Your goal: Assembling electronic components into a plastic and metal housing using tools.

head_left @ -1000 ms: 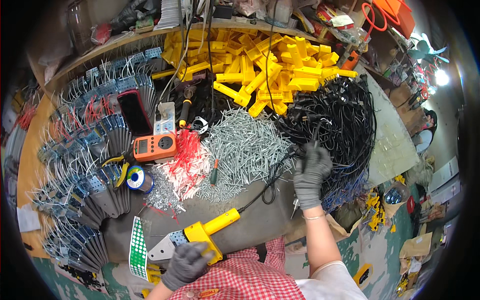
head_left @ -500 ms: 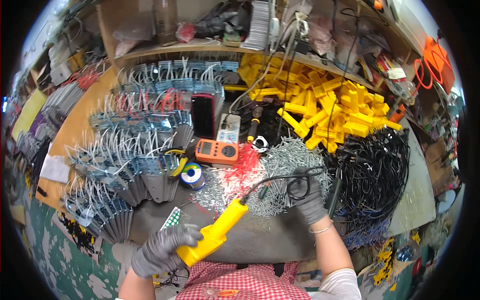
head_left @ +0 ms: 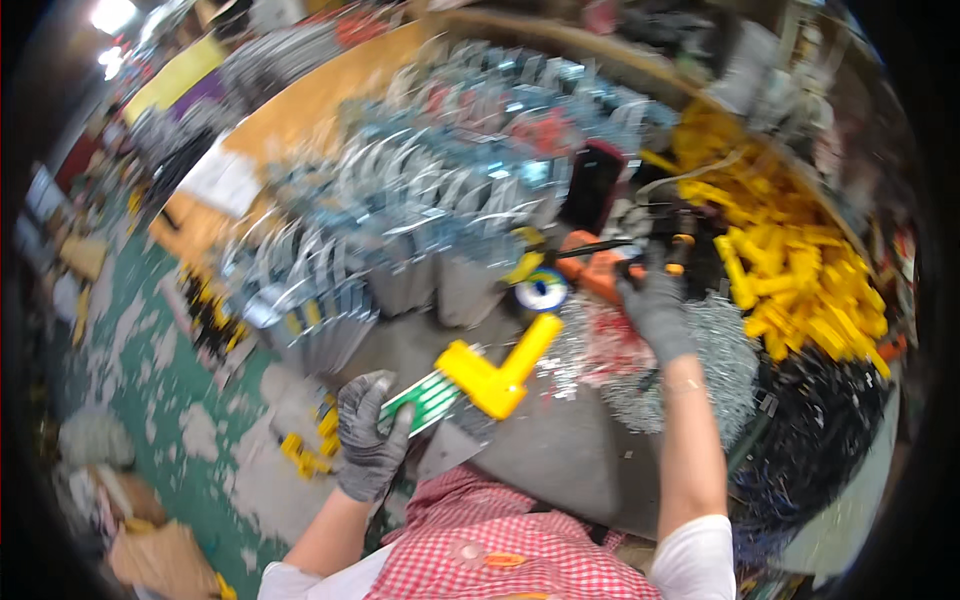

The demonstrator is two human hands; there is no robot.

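My left hand [head_left: 372, 430], in a grey striped glove, pinches a green board with white stripes [head_left: 428, 402]. The board's far end meets a yellow plastic housing [head_left: 500, 385] with an angled arm, above the dark bench top; I cannot tell whether they are joined. My right hand [head_left: 655, 312], gloved too, reaches far across the bench, its fingers closed around a dark slim tool [head_left: 605, 246] with orange on its handle. Blur hides the tool's exact kind. Just beneath the tool lies the orange meter [head_left: 595, 272].
Rows of metal plates with white wires [head_left: 420, 200] fill the left and back. A solder spool [head_left: 541, 290] stands mid-bench near a phone [head_left: 594, 185]. Screws [head_left: 715, 385], yellow housings [head_left: 800, 285] and black cables [head_left: 815, 440] are heaped at right.
My view has swung left. My left hand has let go of the yellow housing and holds the green board. My right hand has left the black cable and moved farther back onto a tool.
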